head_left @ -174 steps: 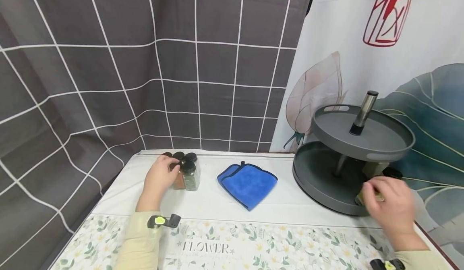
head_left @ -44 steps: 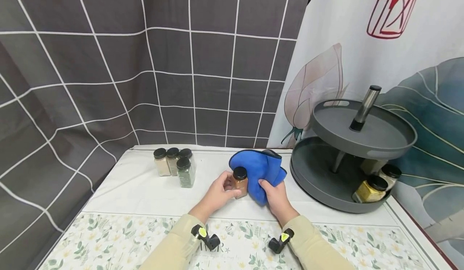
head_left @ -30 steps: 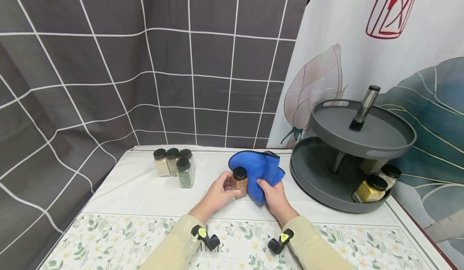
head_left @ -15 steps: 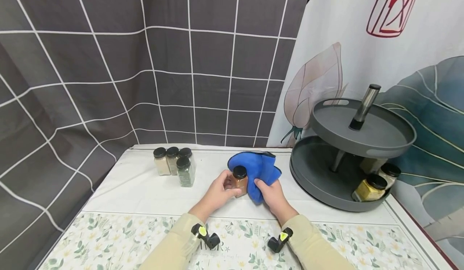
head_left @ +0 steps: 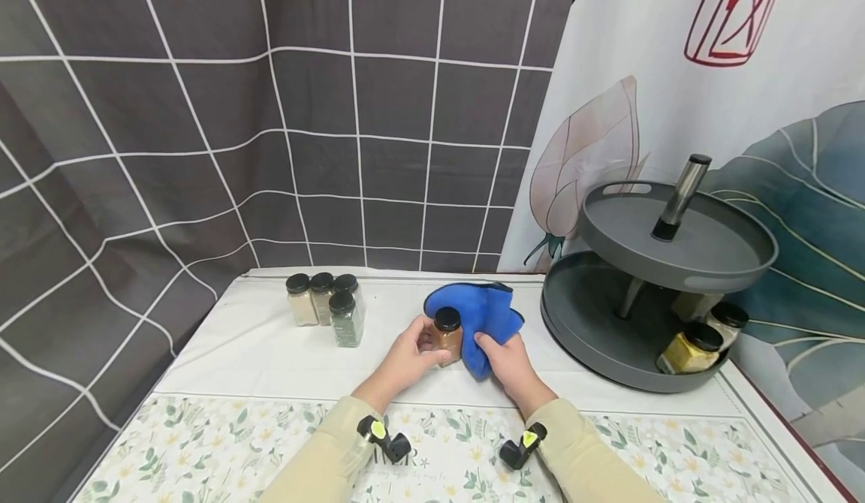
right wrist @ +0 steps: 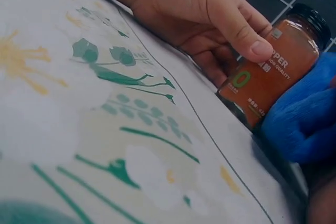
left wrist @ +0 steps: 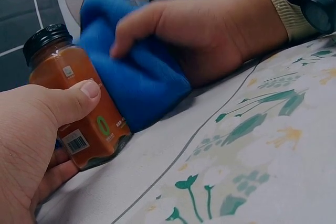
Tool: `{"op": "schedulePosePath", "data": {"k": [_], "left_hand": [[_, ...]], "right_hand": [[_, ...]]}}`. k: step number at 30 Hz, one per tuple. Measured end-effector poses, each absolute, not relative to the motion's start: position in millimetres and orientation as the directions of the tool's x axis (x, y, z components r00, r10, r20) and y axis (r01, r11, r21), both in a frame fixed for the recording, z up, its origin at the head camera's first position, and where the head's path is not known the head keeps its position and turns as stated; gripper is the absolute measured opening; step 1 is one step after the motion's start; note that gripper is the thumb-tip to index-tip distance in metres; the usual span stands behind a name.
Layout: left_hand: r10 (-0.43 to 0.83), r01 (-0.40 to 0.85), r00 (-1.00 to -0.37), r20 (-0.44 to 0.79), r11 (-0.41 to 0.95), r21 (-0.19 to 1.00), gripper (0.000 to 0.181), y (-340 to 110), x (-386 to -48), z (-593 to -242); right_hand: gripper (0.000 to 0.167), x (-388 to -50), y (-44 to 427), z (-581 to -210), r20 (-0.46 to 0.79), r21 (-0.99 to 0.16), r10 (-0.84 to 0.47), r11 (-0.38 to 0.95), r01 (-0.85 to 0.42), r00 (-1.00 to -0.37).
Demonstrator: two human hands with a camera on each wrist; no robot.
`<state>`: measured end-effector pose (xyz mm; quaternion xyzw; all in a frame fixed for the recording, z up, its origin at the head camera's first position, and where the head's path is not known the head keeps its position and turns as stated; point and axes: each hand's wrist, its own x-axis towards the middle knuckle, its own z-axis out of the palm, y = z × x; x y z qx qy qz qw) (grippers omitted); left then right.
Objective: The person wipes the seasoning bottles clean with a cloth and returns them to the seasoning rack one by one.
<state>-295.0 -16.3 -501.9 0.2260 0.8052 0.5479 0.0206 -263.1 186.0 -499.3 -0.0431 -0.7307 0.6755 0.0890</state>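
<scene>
A square glass spice jar (head_left: 448, 340) with a black lid and orange-brown powder stands on the white cloth in front of me. My left hand (head_left: 403, 360) grips it from the left, thumb across its labelled front in the left wrist view. On the other side my right hand (head_left: 510, 368) holds a bunched blue cloth (head_left: 488, 311) against the jar. The right wrist view shows the jar's label (right wrist: 270, 69) with part of the word "pepper" and the blue cloth (right wrist: 307, 114) touching its side. The right fingers behind the cloth are hidden.
Several black-lidded spice jars (head_left: 346, 321) stand grouped at the left. To the right is a two-tier grey round tray stand (head_left: 595, 360), with a yellow spice jar (head_left: 691, 350) and other jars on its lower tier. A grey checked curtain (head_left: 399, 128) hangs behind.
Earlier, the left hand was at the jar group and the right at the tray stand. Now the orange-brown jar and cloth are held together mid-table. Lately the cloth has shifted slightly left.
</scene>
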Motion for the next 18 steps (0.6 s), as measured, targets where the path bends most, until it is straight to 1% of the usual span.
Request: {"op": "schedulePosePath", "data": {"k": [2, 3, 6, 8, 9, 11, 15, 18], "left_hand": [[0.383, 0.338, -0.900, 0.210, 0.307, 0.890, 0.043, -16.2, -294.3, -501.6], [0.380, 0.334, -0.902, 0.206, 0.311, 0.890, 0.044, -16.1, -294.3, -501.6], [0.376, 0.334, -0.903, 0.206, 0.314, 0.889, 0.044, -15.7, -294.9, -501.6], [0.377, 0.340, -0.901, 0.213, 0.310, 0.888, 0.043, -15.6, -295.5, -501.9], [0.376, 0.339, -0.902, 0.214, 0.309, 0.889, 0.043, -15.4, -295.7, -502.0], [0.377, 0.345, -0.900, 0.220, 0.305, 0.888, 0.044, -15.7, -296.0, -502.4], [0.393, 0.347, -0.892, 0.224, 0.276, 0.896, 0.045, -17.1, -294.8, -502.5], [0.409, 0.348, -0.883, 0.230, 0.242, 0.906, 0.045, -17.8, -292.9, -502.1]], "right_hand": [[0.054, -263.1, 186.3, -500.1, 0.057, -0.994, 0.192, 0.098, -0.039, -0.980], [0.053, -263.2, 186.6, -500.6, 0.053, -0.996, 0.208, 0.083, -0.037, -0.977], [0.053, -262.4, 187.2, -498.5, 0.064, -0.997, 0.264, -0.013, -0.070, -0.963], [0.056, -262.0, 187.3, -497.6, 0.088, -0.994, 0.269, -0.041, -0.102, -0.959], [0.058, -262.3, 187.2, -497.4, 0.094, -0.994, 0.257, -0.035, -0.107, -0.962], [0.060, -262.8, 186.8, -498.2, 0.097, -0.995, 0.212, 0.022, -0.094, -0.972], [0.056, -264.1, 185.4, -501.6, 0.064, -0.988, 0.138, 0.150, -0.044, -0.988], [0.053, -263.7, 184.9, -502.2, 0.048, -0.990, 0.155, 0.141, -0.027, -0.987]]}}
